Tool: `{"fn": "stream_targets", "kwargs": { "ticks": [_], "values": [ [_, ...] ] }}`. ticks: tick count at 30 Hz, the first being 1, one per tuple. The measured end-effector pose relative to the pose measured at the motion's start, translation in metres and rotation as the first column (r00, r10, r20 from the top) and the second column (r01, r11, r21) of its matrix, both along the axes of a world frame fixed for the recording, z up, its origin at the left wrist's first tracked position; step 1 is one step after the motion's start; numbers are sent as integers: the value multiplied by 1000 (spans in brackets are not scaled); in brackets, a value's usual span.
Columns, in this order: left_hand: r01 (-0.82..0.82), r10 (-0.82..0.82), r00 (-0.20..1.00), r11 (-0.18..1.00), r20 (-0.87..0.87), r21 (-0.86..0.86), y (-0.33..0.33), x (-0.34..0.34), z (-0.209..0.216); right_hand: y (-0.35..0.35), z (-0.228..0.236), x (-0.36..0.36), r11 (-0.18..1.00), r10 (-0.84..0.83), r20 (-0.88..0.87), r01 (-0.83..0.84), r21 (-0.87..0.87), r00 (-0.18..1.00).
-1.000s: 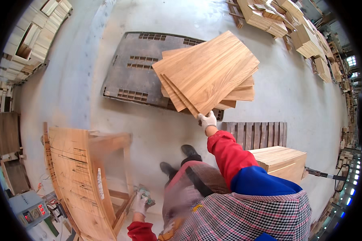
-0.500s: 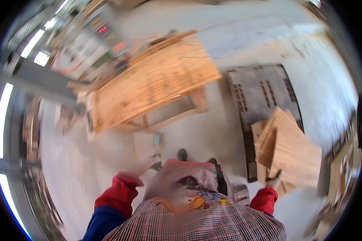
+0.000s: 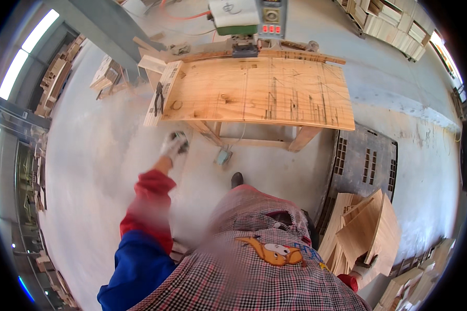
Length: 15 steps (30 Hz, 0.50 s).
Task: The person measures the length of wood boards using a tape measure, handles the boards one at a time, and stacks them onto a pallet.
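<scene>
My left hand (image 3: 172, 145), in a pale glove, reaches out over the floor just short of the workbench's left end. Its fingers curl in, and a small dark shape (image 3: 182, 142) shows at them, too unclear to name. Low on the right, my gloved right hand (image 3: 365, 269) grips the edge of a thin wooden board (image 3: 385, 236). That board stands tilted against other thin boards (image 3: 342, 225) beside a dark pallet. Pliers (image 3: 159, 99) lie on the left end of the wooden workbench (image 3: 301, 106), beyond my left hand.
A machine with a control box (image 3: 271, 20) stands behind the workbench. A teal pedal (image 3: 223, 156) with a cord is on the floor below it. The dark plastic pallet (image 3: 366, 155) lies to the right. Stacked wood (image 3: 399, 28) stands far right; a grey post (image 3: 96, 33) rises far left.
My view has turned, so the workbench now lies straight ahead. My left arm has stretched forward toward the bench's left end. My right hand keeps hold of the board, lower in view.
</scene>
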State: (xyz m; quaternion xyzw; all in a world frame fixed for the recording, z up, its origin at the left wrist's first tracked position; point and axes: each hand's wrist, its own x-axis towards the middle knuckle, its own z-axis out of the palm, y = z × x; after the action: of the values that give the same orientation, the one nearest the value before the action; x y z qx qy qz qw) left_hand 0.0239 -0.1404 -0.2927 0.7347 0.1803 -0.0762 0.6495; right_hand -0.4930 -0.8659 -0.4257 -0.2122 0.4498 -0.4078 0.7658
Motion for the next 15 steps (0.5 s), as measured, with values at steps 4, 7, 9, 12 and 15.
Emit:
{"fn": "stream_targets", "kwargs": {
  "ticks": [4, 7, 9, 12, 15],
  "values": [
    [-62, -51, 948, 939, 314, 340, 85, 121, 14, 37, 66, 75, 982, 140, 14, -137, -126, 990],
    [-167, -189, 918, 613, 349, 772, 82, 182, 43, 103, 140, 148, 958, 99, -116, -127, -257, 988],
    [-146, -257, 907, 551, 333, 822, 96, 216, 50, 125, 165, 175, 898, 297, -159, -332, -289, 942],
    [-47, -308, 937, 351, 162, 935, 95, 255, 49, 170, 194, 229, 892, 283, -247, -349, -288, 927],
    [53, -332, 943, 143, -3, 988, 95, 282, 46, 228, 215, 286, 938, 156, -198, -207, -278, 968]
  ]
}}
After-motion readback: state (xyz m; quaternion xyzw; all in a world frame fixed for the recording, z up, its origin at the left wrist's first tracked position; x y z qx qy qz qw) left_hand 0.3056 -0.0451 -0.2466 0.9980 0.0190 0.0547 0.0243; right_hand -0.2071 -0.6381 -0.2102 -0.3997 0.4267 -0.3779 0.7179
